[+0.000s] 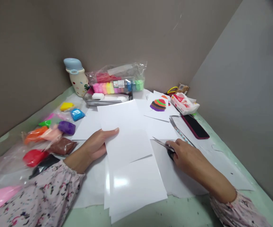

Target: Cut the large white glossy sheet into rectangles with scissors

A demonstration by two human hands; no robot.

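Observation:
My left hand (101, 143) grips a white sheet of paper (127, 126) by its left edge, thumb on top and fingers behind. Below the raised sheet lie more glossy white sheets (136, 186) on the table. To the right, my right hand (181, 154) is closed round the black handles of a pair of scissors (161, 142), whose blades point left, toward the paper. A fork (180, 130) with a patterned handle rests just beyond that hand. Farther back sits a white paper piece with a striped, colourful round shape (158, 105).
Several bags of coloured clay (63, 146) lie on the left. At the back stand a bottle (77, 78), a metal tray (108, 102) and a plastic bag of clay packs (117, 82). A tissue pack (185, 103) and a phone (195, 126) lie on the right.

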